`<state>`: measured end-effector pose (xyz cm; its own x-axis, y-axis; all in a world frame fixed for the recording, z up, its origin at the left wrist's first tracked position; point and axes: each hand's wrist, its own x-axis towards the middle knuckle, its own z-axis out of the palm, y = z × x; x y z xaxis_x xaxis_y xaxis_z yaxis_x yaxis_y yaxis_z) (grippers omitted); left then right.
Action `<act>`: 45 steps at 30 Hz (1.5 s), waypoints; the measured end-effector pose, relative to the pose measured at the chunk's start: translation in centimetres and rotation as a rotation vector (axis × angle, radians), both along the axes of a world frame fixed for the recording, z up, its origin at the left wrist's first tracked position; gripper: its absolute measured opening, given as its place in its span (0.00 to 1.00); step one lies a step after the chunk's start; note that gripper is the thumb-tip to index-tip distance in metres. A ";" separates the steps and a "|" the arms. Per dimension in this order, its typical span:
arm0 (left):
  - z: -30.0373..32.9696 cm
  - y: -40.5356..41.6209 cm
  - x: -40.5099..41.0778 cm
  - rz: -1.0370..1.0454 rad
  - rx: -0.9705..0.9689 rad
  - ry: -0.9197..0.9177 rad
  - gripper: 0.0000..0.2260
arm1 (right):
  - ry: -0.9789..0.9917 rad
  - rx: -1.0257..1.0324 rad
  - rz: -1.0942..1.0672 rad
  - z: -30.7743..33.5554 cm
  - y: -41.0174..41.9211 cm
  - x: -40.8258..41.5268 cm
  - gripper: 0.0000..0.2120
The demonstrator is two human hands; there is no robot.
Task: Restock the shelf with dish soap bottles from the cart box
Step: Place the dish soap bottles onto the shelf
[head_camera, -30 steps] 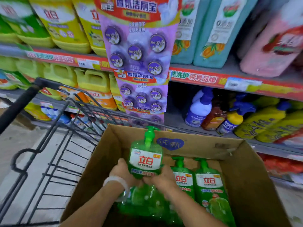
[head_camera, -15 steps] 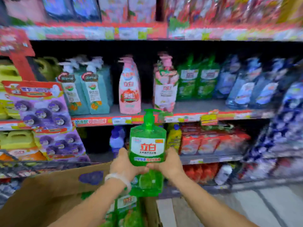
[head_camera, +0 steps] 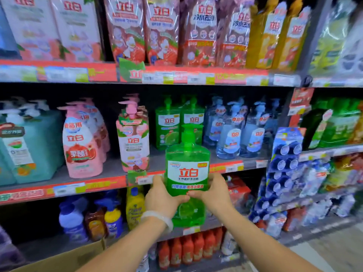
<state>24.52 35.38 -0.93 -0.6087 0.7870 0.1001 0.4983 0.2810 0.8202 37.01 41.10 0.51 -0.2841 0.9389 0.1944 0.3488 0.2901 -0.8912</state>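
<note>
The left hand (head_camera: 160, 195) and the right hand (head_camera: 213, 191) are both wrapped around the lower half of a green dish soap bottle (head_camera: 187, 171), the fingers curled against its sides and the thumbs laid over the front below the label; a pale bracelet (head_camera: 157, 217) is worn on the left wrist. A second ago the same bottle was being lifted out of the cardboard box (head_camera: 64, 260) in the cart, among other green bottles; now it is held up at the height of the middle shelf (head_camera: 110, 169), just in front of its red price strip, and only a corner of the box is seen at the near left. The carry is therefore judged nearly complete, with the setting-down not yet done. The bottle is held upright, label forward: translucent green plastic, a green pump head, a white label with red characters and a lime picture low on the front. Directly behind it, far back on the shelf, two matching green bottles (head_camera: 179, 122) are stood side by side, with bare shelf in front of them, so this gap is judged to be the likely destination. Pink pump bottles (head_camera: 133, 138) are ranged to the left of it, and clear blue bottles (head_camera: 233, 132) to the right.
</note>
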 end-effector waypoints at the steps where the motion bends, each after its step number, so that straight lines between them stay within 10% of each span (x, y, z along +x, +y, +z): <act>1: 0.1 1.7 -0.3 0.001 0.026 -0.009 0.28 | -0.013 0.011 0.002 0.2 1.8 -0.3 0.23; 17: 0.8 22.7 -10.2 0.170 0.151 -0.073 0.28 | -0.027 0.110 0.051 -0.5 25.0 -12.6 0.27; 45: 0.6 25.3 -10.8 0.243 0.038 -0.091 0.32 | -0.195 0.058 0.207 -0.6 28.0 -13.9 0.35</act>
<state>13.72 60.70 -0.34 -0.7874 0.6132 0.0628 0.3431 0.3514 0.8711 23.13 69.11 -0.08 -0.5062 0.8456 0.1695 0.4395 0.4220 -0.7930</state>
